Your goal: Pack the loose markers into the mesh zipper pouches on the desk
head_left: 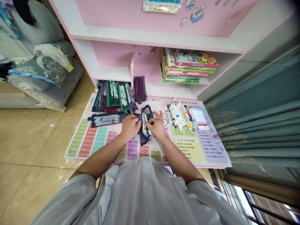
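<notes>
A dark navy mesh pencil pouch [144, 140] lies at the middle of the desk, its mouth held apart, with a few marker pens [144, 128] inside. My left hand [130, 126] is closed on the pouch's left edge. On the right side of the opening, the thumb and forefinger of my right hand [157, 125] pinch a marker, while its other fingers stick out. A filled navy pouch [106, 119] of markers lies left of my left hand. To the right of my right hand is a loose pile of markers [179, 115], mostly white-barrelled.
Green mesh pouches [117, 95] with markers are stacked at the back left, near a purple pouch [140, 87]. Books [189, 67] pile up on the pink shelf [150, 31]. A pixelated patch covers something beside the loose markers. A curtain [255, 109] hangs right of the desk.
</notes>
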The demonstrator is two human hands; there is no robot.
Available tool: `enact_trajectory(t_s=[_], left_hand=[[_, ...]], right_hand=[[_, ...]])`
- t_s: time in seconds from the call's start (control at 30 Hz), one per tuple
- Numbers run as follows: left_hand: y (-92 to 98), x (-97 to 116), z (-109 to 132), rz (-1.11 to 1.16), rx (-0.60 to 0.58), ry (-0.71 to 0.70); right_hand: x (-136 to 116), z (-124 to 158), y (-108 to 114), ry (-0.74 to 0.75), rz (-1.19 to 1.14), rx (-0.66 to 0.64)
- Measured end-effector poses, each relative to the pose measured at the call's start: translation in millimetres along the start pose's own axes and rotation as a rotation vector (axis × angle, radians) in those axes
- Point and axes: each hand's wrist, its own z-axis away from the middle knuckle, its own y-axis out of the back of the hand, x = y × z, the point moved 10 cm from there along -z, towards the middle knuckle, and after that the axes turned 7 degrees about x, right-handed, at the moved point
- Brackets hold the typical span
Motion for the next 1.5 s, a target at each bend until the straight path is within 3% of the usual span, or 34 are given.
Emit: enact_trajectory(t_s=[0.43, 0.53, 0.67, 0.73, 0.87, 1.0, 1.27, 1.43, 1.5], left_hand=[[-2.1, -1.7, -0.3, 0.002, 0.000, 0.000], [-1.4, -1.6, -0.4, 0.006, -0.006, 0.002], [-1.1, -2.6, 0.0, 0.017, -0.007, 0.008], [-0.9, -2.2, 0.2, 0.022, -0.003, 0.004], [-1.0, -2.0, 0.5, 0.027, -0.010, 0.006], [-0.5, -1.8, 0.1, 0.028, -0.014, 0.003], [1.7, -0.5, 0.4, 0.032, -0.003, 0.005], [1.2, -0.8, 0.8, 0.032, -0.003, 0.000], [0.4, -1.5, 0.8, 0.030, -0.003, 0.000]], right_hand=[[0.2, -3.6, -9.3, -0.044, 0.089, -0.029], [6.2, -8.4, 6.4, -0.043, 0.130, 0.041], [35.2, -18.7, 53.5, -0.135, 0.355, 0.272], [52.3, -22.8, 69.7, -0.187, 0.463, 0.329], [79.0, -29.9, 71.5, -0.245, 0.557, 0.269], [86.5, -33.4, 63.7, -0.250, 0.590, 0.208], [76.2, -34.5, 54.9, -0.231, 0.626, 0.140], [42.6, -25.3, 63.9, -0.144, 0.429, 0.279], [24.2, -18.6, 59.3, -0.086, 0.314, 0.263]])
